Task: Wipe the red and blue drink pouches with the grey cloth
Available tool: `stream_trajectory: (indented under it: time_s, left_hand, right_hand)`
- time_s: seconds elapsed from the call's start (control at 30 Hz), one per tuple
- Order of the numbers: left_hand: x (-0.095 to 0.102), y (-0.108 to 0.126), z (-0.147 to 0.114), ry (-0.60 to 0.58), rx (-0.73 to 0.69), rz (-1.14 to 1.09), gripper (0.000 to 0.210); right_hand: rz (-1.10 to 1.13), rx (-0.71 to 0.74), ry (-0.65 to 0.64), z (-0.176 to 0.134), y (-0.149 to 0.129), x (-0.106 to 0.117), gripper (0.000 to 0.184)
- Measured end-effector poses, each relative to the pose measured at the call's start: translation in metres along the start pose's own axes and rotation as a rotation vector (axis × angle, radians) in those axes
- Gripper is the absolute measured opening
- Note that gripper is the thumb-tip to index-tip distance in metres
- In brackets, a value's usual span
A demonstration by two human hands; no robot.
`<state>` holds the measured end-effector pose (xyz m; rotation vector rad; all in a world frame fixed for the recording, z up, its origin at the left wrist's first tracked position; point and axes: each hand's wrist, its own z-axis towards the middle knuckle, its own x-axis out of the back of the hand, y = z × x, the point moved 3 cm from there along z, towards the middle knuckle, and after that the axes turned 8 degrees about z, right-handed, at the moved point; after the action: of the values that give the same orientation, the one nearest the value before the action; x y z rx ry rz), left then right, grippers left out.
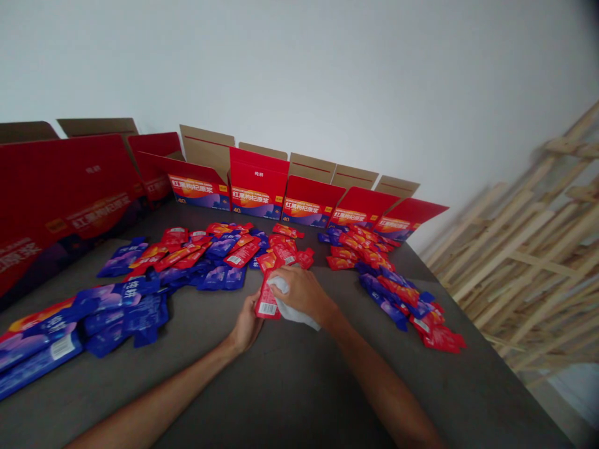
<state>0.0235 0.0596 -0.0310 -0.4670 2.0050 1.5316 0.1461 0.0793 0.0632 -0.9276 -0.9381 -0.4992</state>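
Note:
In the head view my left hand [247,324] grips the lower left edge of a red pouch [267,298] that has a white barcode label. My right hand [302,290] is closed round a white cloth [299,317] and presses it against the face of this pouch; part of the cloth hangs down to the right. Just beyond the hands lie more red pouches [284,251], some touching blue ones [224,245]. The pouch's right side is hidden under the cloth and fingers.
Open red cartons [259,193] line the grey table's back, with larger ones [70,187] at left. Blue pouches [126,312] lie front left. Mixed red and blue pouches [397,290] spread along the right side. Wooden frames [528,262] lean beyond the table's right edge.

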Motion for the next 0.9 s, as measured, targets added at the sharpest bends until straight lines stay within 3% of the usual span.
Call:
stream_trajectory:
  time_s: [0.13,0.2,0.57,0.63,0.8,0.9]
  left_hand:
    - [0.0,0.002,0.002,-0.004,-0.006,-0.043,0.028]
    - [-0.001,0.004,0.001,-0.016,-0.004,-0.053,0.028]
    - [-0.003,0.004,-0.001,-0.028,0.003,-0.05,0.026]
    - [-0.001,0.004,0.0,-0.028,-0.001,-0.051,0.026]
    - [0.002,0.003,0.003,-0.054,0.003,-0.053,0.029]
    - [0.003,0.003,0.004,-0.057,-0.004,-0.052,0.031]
  right_hand:
    - [0.059,0.144,-0.197,-0.005,-0.005,-0.01,0.02]
    - [0.08,0.169,-0.235,-0.006,-0.007,-0.011,0.021]
    - [-0.034,-0.132,0.119,0.002,0.005,0.011,0.019]
    - [-0.02,-0.101,0.087,0.002,0.006,0.01,0.018]
    - [0.055,0.094,-0.149,-0.002,0.0,0.001,0.017]
    - [0.053,0.089,-0.144,-0.003,-0.002,-0.001,0.019]
